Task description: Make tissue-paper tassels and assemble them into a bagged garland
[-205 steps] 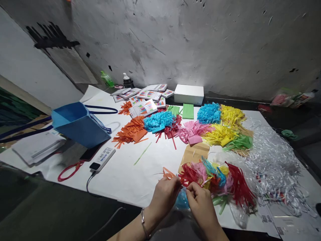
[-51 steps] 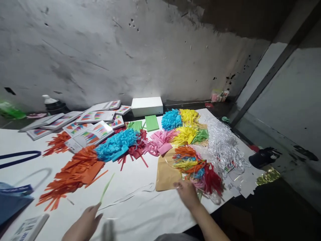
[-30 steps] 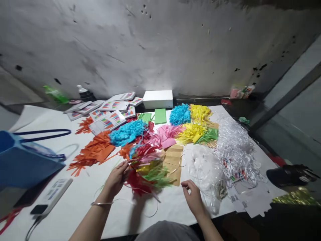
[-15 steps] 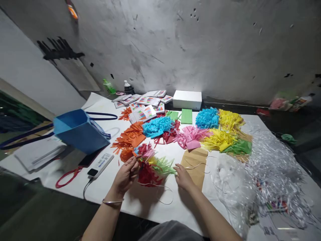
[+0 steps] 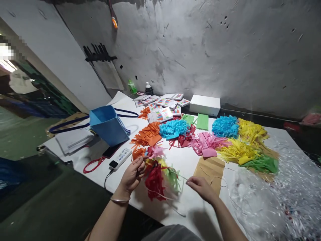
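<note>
My left hand (image 5: pixel 135 170), with a silver bangle at its wrist, is closed in a pinch on a string of tissue-paper tassels. From it hang a red tassel (image 5: pixel 154 182) and a light green tassel (image 5: pixel 173 179); pink, yellow and orange paper shows behind. My right hand (image 5: pixel 200 188) is also pinched, apart from the tassels, on the end of a thin pale green strand (image 5: pixel 182 177) that runs back to the light green tassel. Whether it is string or paper I cannot tell. A white cord droops below the red tassel.
Fringed paper lies across the white table: orange (image 5: pixel 147 134), blue (image 5: pixel 174 128), pink (image 5: pixel 208 144), yellow (image 5: pixel 237 150) and green (image 5: pixel 263 164). A brown paper sheet (image 5: pixel 209 169) lies under loose cord. A blue bag (image 5: pixel 107 124) and power strip (image 5: pixel 121 160) stand left; clear plastic (image 5: pixel 255 201) lies right.
My right hand has drawn away from the light green tassel, stretching a pale strand. The tassels hang lower and more gathered below my left hand. The view has swung left.
</note>
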Demonstrator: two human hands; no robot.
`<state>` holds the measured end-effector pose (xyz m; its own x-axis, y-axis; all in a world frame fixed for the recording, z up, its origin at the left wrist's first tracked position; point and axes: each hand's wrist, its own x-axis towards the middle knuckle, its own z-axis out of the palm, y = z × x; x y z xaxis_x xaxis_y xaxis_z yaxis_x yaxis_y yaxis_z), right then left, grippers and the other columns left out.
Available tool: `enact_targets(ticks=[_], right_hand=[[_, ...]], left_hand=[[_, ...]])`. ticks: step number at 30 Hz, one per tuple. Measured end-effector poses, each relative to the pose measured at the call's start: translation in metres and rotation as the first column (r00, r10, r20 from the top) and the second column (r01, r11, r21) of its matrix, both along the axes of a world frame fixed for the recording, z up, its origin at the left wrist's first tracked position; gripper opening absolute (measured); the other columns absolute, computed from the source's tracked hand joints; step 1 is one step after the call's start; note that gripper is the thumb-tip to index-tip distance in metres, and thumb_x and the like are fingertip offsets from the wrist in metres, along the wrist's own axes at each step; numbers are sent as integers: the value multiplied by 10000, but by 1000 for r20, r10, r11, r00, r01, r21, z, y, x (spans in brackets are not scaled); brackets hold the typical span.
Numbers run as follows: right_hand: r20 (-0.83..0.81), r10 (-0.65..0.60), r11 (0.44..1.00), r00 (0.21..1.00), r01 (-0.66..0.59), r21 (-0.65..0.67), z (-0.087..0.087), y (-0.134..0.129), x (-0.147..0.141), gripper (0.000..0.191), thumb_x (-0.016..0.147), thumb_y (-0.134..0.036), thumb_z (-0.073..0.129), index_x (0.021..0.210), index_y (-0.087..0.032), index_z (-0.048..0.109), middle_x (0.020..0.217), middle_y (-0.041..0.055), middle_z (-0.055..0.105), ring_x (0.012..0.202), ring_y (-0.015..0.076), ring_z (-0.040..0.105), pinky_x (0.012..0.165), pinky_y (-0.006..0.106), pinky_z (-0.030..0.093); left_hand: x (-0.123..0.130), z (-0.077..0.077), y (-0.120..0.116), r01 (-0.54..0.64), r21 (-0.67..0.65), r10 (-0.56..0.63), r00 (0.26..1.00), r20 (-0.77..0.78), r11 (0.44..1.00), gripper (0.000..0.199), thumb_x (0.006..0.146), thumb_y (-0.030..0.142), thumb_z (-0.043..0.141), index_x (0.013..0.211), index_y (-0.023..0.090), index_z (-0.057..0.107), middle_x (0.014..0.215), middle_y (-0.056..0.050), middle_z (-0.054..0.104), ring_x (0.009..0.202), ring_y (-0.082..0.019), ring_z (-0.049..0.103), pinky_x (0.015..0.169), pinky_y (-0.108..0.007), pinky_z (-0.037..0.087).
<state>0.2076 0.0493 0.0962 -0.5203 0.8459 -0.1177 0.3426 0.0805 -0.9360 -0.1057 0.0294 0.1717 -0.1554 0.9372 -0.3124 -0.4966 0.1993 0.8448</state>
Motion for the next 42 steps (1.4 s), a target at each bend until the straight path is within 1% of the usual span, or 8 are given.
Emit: enact_targets(ticks=[8, 14, 19, 25, 28, 32, 38, 42], right_hand=[[-222, -468, 836, 855, 347, -425, 46, -12, 87, 520, 737, -595, 656, 954, -122, 663, 466, -120, 245, 422, 47, 155, 421, 202, 97], [-349, -702, 693, 621, 483, -536, 50, -1, 92, 480, 604, -580, 752, 818, -190, 574, 464, -142, 236, 399, 28, 120, 401, 176, 92], [-314, -684, 686, 658, 436, -583, 29, -58, 48, 419, 680, -591, 669, 734, -200, 528, 533, -103, 357, 382, 33, 182, 378, 184, 129], [-33, -254, 941, 967, 240, -239, -21, -128, 17, 309, 801, -394, 529, 584, -182, 588, 572, -14, 548, 605, 140, 517, 571, 236, 359], [26, -280, 933, 960, 279, -227, -30, -126, 33, 309, 811, -429, 542, 672, -178, 657, 667, 21, 636, 689, 187, 585, 657, 282, 426], [-252, -377, 881, 891, 261, -395, -23, -111, 46, 470, 861, -607, 471, 882, -182, 672, 863, 49, 679, 859, 198, 614, 845, 327, 453], [-348, -602, 661, 719, 204, -722, -18, -99, 20, 608, 685, -771, 568, 837, -183, 588, 567, -57, 488, 477, 97, 458, 503, 241, 436], [-260, -513, 753, 818, 284, -594, -23, -91, 15, 629, 680, -783, 550, 834, -174, 581, 548, -72, 432, 438, 74, 390, 449, 210, 373]], left_hand=[[48, -36, 3, 310, -203, -353, 907, -231, 929, 348, 710, 467, 719, 766, 135, 633, 430, 109, 342, 343, -22, 201, 364, -165, 55], [93, -49, 17, 337, -221, -295, 934, 201, 915, 177, 755, 272, 706, 769, 126, 607, 429, 105, 383, 330, -11, 236, 341, -129, 97], [156, -67, -15, 395, -310, -280, 892, 355, 865, 84, 815, 199, 611, 814, 118, 588, 648, -22, 619, 461, -62, 531, 428, -143, 385], [204, -89, -51, 576, -416, -270, 758, 594, 704, 123, 808, 188, 626, 891, 99, 606, 599, 2, 585, 519, -104, 588, 501, -182, 425], [207, -91, -49, 554, -319, -324, 768, 552, 769, 142, 795, 224, 663, 830, 104, 596, 509, 79, 426, 389, -30, 378, 453, -154, 334], [214, -90, -51, 549, -195, -428, 790, 440, 813, 279, 731, 333, 735, 736, 138, 536, 532, 76, 411, 400, -21, 279, 394, -151, 172], [225, -92, -68, 593, -233, -476, 780, 407, 771, 263, 766, 305, 689, 656, 152, 506, 504, 69, 426, 385, -22, 254, 371, -149, 162], [223, -97, -71, 614, -341, -414, 759, 502, 712, 216, 784, 305, 686, 762, 147, 540, 552, 70, 430, 385, -12, 277, 367, -117, 178]])
